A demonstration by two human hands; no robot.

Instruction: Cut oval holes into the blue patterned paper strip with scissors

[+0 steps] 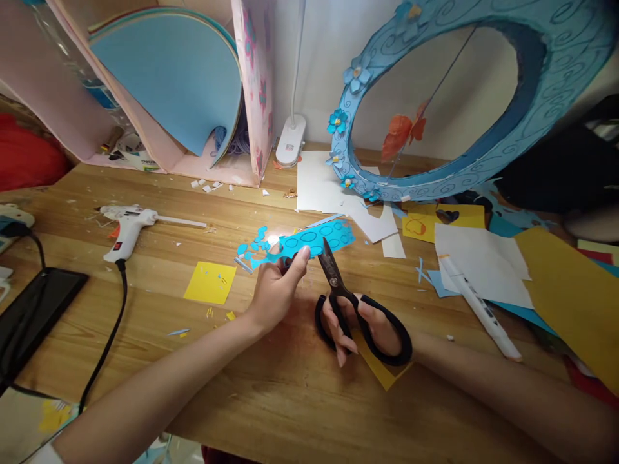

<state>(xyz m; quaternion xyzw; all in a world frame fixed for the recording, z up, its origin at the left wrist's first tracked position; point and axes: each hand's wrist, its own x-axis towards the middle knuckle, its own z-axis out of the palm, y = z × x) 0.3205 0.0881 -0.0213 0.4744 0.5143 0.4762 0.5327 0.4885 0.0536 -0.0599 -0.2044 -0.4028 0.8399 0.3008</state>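
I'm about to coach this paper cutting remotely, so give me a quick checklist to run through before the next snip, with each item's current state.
1. Left hand grips the blue paper cutout: ok.
2. Right hand has its fingers through the handles of the black scissors: ok.
3. Blade tips reach the cutout's edge: ok.
4. Left fingertips clear of the blades: not ok, they sit right beside them.
5. Cut line visible on the paper: cannot tell, glare from the light hides it.
6. Glue gun lies away from both hands: ok.

Even indoor light, sharp focus (edges bowed by the wide lens).
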